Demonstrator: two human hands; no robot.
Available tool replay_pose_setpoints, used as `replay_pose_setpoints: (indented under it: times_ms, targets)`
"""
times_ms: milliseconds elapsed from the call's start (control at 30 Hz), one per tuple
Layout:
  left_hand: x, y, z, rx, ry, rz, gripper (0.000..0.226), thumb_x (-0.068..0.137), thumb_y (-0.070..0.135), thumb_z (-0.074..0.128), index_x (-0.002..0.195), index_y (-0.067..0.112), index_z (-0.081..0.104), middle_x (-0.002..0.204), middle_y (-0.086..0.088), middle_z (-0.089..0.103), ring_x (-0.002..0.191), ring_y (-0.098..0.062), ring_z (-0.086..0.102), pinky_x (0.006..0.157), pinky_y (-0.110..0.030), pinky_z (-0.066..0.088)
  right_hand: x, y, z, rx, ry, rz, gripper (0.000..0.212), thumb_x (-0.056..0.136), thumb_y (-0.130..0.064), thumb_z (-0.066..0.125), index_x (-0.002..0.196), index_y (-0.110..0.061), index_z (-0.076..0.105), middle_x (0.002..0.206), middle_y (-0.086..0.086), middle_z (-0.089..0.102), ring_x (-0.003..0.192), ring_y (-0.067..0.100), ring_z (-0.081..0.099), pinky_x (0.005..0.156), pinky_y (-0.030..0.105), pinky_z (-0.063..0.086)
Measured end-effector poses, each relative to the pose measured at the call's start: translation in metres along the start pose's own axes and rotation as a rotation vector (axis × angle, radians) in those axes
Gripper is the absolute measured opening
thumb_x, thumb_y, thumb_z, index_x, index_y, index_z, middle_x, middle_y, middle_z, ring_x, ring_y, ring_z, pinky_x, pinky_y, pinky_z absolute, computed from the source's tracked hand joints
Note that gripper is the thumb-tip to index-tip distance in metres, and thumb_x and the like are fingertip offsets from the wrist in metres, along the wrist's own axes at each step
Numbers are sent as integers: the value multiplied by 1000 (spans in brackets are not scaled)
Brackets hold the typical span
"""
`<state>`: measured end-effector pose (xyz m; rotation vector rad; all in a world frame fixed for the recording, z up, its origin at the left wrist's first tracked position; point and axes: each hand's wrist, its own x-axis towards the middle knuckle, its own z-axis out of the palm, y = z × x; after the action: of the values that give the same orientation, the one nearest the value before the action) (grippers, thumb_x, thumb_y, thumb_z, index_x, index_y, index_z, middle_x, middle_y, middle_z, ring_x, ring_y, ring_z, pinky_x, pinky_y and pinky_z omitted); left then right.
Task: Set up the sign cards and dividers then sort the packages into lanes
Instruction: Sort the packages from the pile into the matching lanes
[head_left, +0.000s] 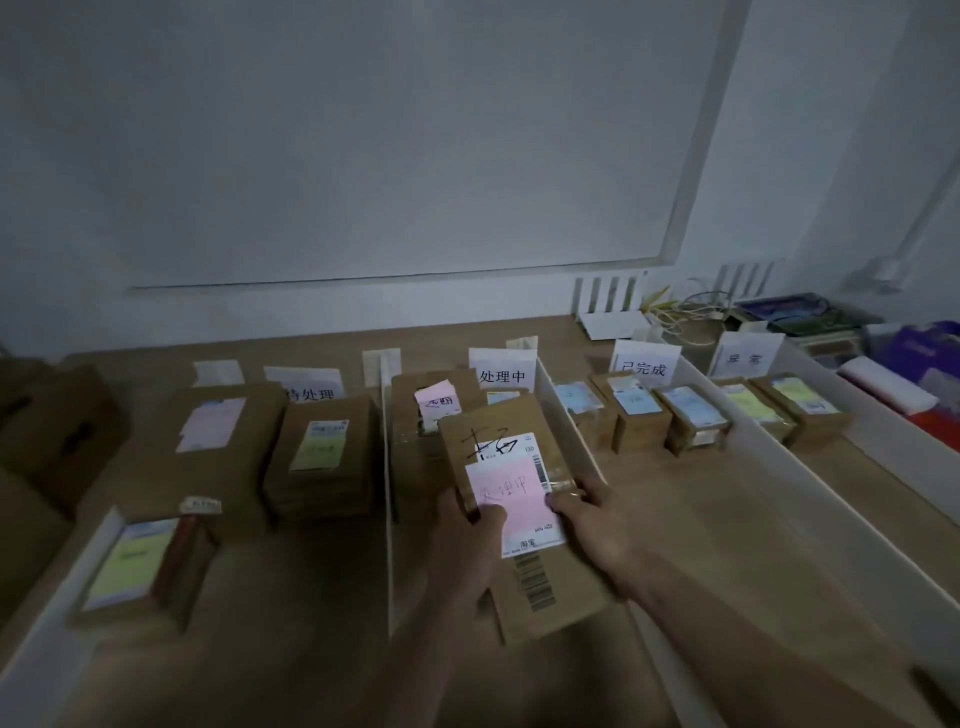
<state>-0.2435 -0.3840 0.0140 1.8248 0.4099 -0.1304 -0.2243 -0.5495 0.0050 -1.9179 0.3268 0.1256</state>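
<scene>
Curled left hand (467, 538), curled right hand (592, 519)

One camera, worn on the person's head, looked forward and down over the wooden table (727, 519). It sat at the table's near edge and faced the white wall (363, 156) behind it. Right under the lens came the left hand (467, 540) and the right hand (595, 525), both gripping a brown package (571, 592), with the forearms running in from the bottom edge. Well back, near the wall, the sign cards (503, 375) stood facing the camera, small but partly readable. The wide angle splayed the white dividers (387, 493) outward and bowed the wall's trim strip (698, 156). The picture was dim and a little soft.
</scene>
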Motion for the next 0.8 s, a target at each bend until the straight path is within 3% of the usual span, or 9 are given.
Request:
replay_pose_setpoints:
  times_ms: [100, 200, 267, 400, 533, 700, 800]
  targets:
    - [1, 1, 11, 25, 45, -2, 49, 96, 25, 59, 140, 17, 39, 113, 4, 59, 78, -3, 57, 53, -15, 42, 10, 1, -8, -32, -42, 0, 32, 79, -40, 69, 109, -31, 68, 97, -8, 77, 92, 16, 72, 92, 44, 56]
    - [3, 2, 18, 31, 63, -2, 58, 94, 24, 60, 145, 15, 35, 120, 1, 58, 90, -8, 58, 70, -29, 57, 15, 4, -12, -40, -57, 4, 32, 78, -43, 69, 108, -33, 64, 100, -8, 76, 93, 18, 72, 91, 45, 56]
    - [2, 4, 19, 41, 65, -6, 60, 93, 26, 60, 146, 17, 33, 121, 2, 56, 95, -14, 57, 82, -40, 59, 19, 4, -13, -47, -68, -3, 28, 86, -33, 69, 113, -28, 64, 101, -5, 75, 93, 18, 71, 89, 41, 56]
    - [5, 1, 21, 27, 71, 5, 60, 93, 25, 59, 147, 17, 33, 125, -1, 58, 96, -16, 57, 85, -41, 57, 18, 4, -13, -42, -60, -8, 26, 88, -26, 69, 114, -25, 64, 103, -3, 74, 93, 18, 70, 86, 38, 55]
    - [8, -5, 20, 12, 77, 6, 60, 94, 24, 59, 147, 18, 33, 113, 3, 56, 86, -8, 56, 74, -33, 56, 12, 1, -14, -32, -43, -14, 20, 89, -21, 68, 108, -26, 65, 97, -9, 74, 88, 11, 69, 73, 29, 51]
    - [8, -14, 9, 34, 70, -2, 55, 96, 23, 56, 146, 20, 33, 116, 1, 59, 81, -4, 58, 56, -21, 44, 8, -3, -1, -35, -55, 5, 27, 86, -25, 70, 112, -29, 64, 97, -11, 75, 91, 13, 70, 87, 36, 55]
    - [9, -20, 3, 31, 82, -7, 57, 96, 27, 57, 147, 22, 31, 110, 3, 59, 80, -7, 62, 53, -21, 43, 9, 0, 7, -37, -65, 5, 42, 74, -36, 70, 115, -29, 64, 99, -9, 76, 91, 14, 72, 91, 41, 57]
